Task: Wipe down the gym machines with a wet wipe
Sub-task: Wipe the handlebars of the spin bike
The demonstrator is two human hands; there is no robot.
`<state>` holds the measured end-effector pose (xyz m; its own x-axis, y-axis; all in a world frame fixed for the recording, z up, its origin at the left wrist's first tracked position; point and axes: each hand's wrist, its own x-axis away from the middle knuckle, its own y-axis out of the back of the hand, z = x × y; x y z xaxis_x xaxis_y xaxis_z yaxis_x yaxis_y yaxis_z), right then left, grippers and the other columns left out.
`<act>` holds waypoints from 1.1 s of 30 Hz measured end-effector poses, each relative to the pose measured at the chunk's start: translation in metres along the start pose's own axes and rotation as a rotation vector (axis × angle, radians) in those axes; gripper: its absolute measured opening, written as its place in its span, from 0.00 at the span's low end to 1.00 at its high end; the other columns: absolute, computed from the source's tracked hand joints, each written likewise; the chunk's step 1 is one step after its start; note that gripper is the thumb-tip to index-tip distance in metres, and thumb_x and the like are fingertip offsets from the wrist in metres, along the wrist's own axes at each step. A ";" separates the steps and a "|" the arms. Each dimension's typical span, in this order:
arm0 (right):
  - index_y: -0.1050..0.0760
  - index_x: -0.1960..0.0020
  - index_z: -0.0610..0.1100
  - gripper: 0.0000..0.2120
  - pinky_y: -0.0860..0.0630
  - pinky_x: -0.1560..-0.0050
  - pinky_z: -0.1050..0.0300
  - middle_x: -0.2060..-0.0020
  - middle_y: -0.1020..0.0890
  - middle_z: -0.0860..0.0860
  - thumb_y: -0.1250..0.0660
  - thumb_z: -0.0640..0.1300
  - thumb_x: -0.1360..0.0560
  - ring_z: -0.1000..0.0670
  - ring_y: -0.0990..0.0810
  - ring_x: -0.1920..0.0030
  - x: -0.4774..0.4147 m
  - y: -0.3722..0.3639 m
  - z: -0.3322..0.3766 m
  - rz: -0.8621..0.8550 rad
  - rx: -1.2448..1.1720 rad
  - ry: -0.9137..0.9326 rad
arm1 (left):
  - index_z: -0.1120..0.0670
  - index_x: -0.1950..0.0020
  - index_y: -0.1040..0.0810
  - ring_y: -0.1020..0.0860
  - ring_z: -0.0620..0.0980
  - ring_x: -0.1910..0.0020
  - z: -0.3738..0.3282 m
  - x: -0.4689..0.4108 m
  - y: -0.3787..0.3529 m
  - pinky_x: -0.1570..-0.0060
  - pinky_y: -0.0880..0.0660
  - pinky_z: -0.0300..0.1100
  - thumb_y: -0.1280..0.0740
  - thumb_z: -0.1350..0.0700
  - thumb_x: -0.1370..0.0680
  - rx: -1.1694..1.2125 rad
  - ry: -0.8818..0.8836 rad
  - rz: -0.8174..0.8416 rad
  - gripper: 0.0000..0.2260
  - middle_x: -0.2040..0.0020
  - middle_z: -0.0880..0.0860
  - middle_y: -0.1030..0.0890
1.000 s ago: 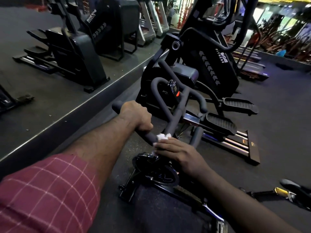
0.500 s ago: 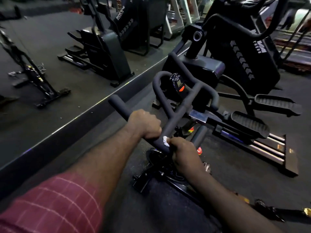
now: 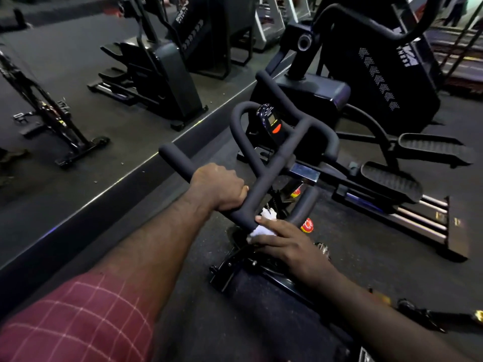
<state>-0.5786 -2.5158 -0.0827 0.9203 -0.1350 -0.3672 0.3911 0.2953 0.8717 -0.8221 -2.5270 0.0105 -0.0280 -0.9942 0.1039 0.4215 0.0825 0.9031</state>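
A spin bike's black padded handlebar (image 3: 264, 176) fills the middle of the head view, with a small console (image 3: 271, 121) showing an orange button at its front. My left hand (image 3: 218, 189) is wrapped around the left grip of the handlebar. My right hand (image 3: 287, 244) presses a crumpled white wet wipe (image 3: 262, 228) against the near end of the bar, just below my left hand. Part of the wipe is hidden under my fingers.
A black elliptical machine (image 3: 379, 74) with two foot pedals (image 3: 392, 178) stands right behind the bike. A mirror wall (image 3: 78, 100) on the left reflects the machines. Dark rubber floor (image 3: 366, 257) lies to the right, with a bike part (image 3: 431, 314) at lower right.
My right hand has loosened from a fist on the bar and slid slightly nearer with the wipe. The camera has dipped and drawn closer to the handlebar. My left hand keeps its grip.
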 end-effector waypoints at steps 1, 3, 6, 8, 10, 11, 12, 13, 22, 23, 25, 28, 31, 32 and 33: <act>0.15 0.40 0.44 0.17 0.31 0.27 0.47 0.32 0.19 0.56 0.42 0.48 0.13 0.45 0.31 0.22 0.011 0.009 -0.009 0.008 0.026 0.019 | 0.51 0.41 0.16 0.17 0.59 0.42 0.000 0.000 -0.001 0.54 0.32 0.50 0.52 0.43 0.15 0.011 0.004 -0.002 0.26 0.41 0.55 0.15; 0.15 0.39 0.44 0.20 0.32 0.27 0.49 0.33 0.19 0.57 0.44 0.50 0.12 0.46 0.29 0.23 0.029 0.031 -0.021 0.008 0.039 0.004 | 0.51 0.41 0.16 0.16 0.59 0.43 0.001 -0.002 -0.001 0.54 0.31 0.50 0.52 0.43 0.15 0.028 0.000 -0.007 0.26 0.42 0.54 0.15; 0.14 0.41 0.43 0.14 0.28 0.29 0.48 0.37 0.16 0.56 0.36 0.47 0.16 0.46 0.26 0.25 0.042 0.042 -0.021 -0.116 -0.027 -0.121 | 0.50 0.41 0.16 0.16 0.59 0.43 0.002 -0.002 -0.005 0.52 0.29 0.51 0.53 0.42 0.15 0.041 -0.021 -0.033 0.26 0.42 0.55 0.15; 0.14 0.42 0.41 0.10 0.26 0.29 0.46 0.38 0.16 0.52 0.30 0.36 0.21 0.45 0.24 0.27 0.037 0.026 -0.007 -0.298 -0.108 -0.295 | 0.50 0.42 0.16 0.17 0.59 0.44 0.004 -0.002 -0.006 0.51 0.28 0.51 0.53 0.42 0.15 0.081 -0.010 -0.051 0.27 0.42 0.55 0.15; 0.16 0.38 0.40 0.21 0.30 0.25 0.45 0.35 0.17 0.49 0.32 0.25 0.27 0.46 0.25 0.27 0.025 0.006 0.008 -0.439 -0.157 -0.477 | 0.50 0.42 0.16 0.17 0.61 0.44 0.005 -0.003 -0.004 0.50 0.28 0.52 0.55 0.39 0.16 0.230 0.071 -0.084 0.29 0.42 0.56 0.15; 0.17 0.36 0.41 0.25 0.33 0.23 0.45 0.33 0.18 0.49 0.33 0.23 0.28 0.46 0.26 0.26 0.023 0.001 0.011 -0.432 -0.145 -0.488 | 0.50 0.41 0.17 0.17 0.62 0.44 0.003 -0.004 -0.002 0.50 0.28 0.53 0.55 0.38 0.16 0.336 0.120 -0.093 0.30 0.41 0.57 0.16; 0.18 0.34 0.42 0.25 0.36 0.21 0.45 0.32 0.19 0.50 0.33 0.24 0.27 0.47 0.28 0.24 0.023 0.000 0.010 -0.379 -0.129 -0.453 | 0.50 0.40 0.18 0.18 0.63 0.43 -0.001 -0.006 0.000 0.50 0.29 0.53 0.56 0.35 0.16 0.432 0.157 -0.094 0.30 0.41 0.57 0.16; 0.19 0.33 0.44 0.23 0.38 0.20 0.46 0.31 0.20 0.51 0.31 0.28 0.24 0.47 0.29 0.23 0.024 0.003 0.003 -0.325 -0.105 -0.413 | 0.50 0.39 0.19 0.18 0.63 0.42 -0.008 -0.008 0.000 0.50 0.30 0.54 0.56 0.33 0.16 0.484 0.171 -0.093 0.31 0.40 0.58 0.17; 0.18 0.38 0.44 0.22 0.40 0.20 0.52 0.34 0.19 0.51 0.45 0.36 0.24 0.48 0.35 0.20 0.001 0.040 -0.049 -0.162 -0.010 -0.542 | 0.53 0.40 0.24 0.16 0.63 0.47 -0.028 -0.010 -0.013 0.57 0.34 0.52 0.50 0.33 0.16 0.356 0.117 -0.219 0.26 0.46 0.58 0.15; 0.18 0.42 0.43 0.20 0.39 0.21 0.49 0.37 0.19 0.49 0.45 0.38 0.24 0.45 0.33 0.22 -0.003 0.038 -0.050 -0.131 0.059 -0.543 | 0.53 0.40 0.25 0.16 0.63 0.47 -0.030 -0.011 -0.013 0.57 0.34 0.52 0.50 0.33 0.16 0.362 0.109 -0.220 0.27 0.47 0.58 0.15; 0.21 0.50 0.41 0.14 0.33 0.28 0.45 0.47 0.20 0.47 0.45 0.41 0.24 0.43 0.25 0.35 -0.017 0.038 -0.056 -0.113 0.159 -0.619 | 0.53 0.41 0.25 0.16 0.63 0.48 -0.030 -0.011 -0.015 0.57 0.33 0.52 0.50 0.33 0.16 0.378 0.107 -0.223 0.27 0.48 0.57 0.15; 0.19 0.57 0.41 0.24 0.31 0.42 0.46 0.57 0.19 0.44 0.50 0.53 0.26 0.41 0.22 0.49 -0.046 0.042 -0.059 -0.044 0.324 -0.820 | 0.53 0.42 0.25 0.16 0.63 0.48 -0.030 -0.010 -0.013 0.57 0.33 0.52 0.51 0.32 0.16 0.376 0.103 -0.221 0.27 0.48 0.57 0.15; 0.18 0.52 0.37 0.26 0.26 0.47 0.46 0.51 0.17 0.36 0.49 0.54 0.25 0.35 0.19 0.47 -0.069 0.045 -0.067 0.048 0.317 -1.019 | 0.53 0.41 0.25 0.16 0.62 0.48 -0.030 -0.011 -0.014 0.56 0.34 0.52 0.50 0.31 0.18 0.373 0.100 -0.205 0.28 0.47 0.57 0.15; 0.19 0.47 0.37 0.23 0.24 0.45 0.46 0.47 0.18 0.35 0.46 0.52 0.22 0.33 0.20 0.44 -0.071 0.047 -0.069 0.053 0.294 -1.116 | 0.53 0.41 0.24 0.16 0.62 0.48 -0.030 -0.010 -0.013 0.56 0.34 0.52 0.49 0.30 0.18 0.365 0.096 -0.201 0.29 0.47 0.57 0.15; 0.21 0.43 0.37 0.20 0.24 0.44 0.45 0.44 0.18 0.35 0.45 0.50 0.19 0.32 0.20 0.42 -0.072 0.048 -0.072 0.039 0.285 -1.167 | 0.53 0.42 0.24 0.16 0.61 0.48 -0.029 -0.010 -0.013 0.56 0.33 0.52 0.49 0.29 0.18 0.359 0.099 -0.199 0.29 0.47 0.56 0.15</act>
<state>-0.6255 -2.4235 -0.0373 0.3107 -0.9493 0.0479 0.2121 0.1183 0.9700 -0.8009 -2.5201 -0.0146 0.0173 -0.9936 -0.1119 0.0738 -0.1104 0.9911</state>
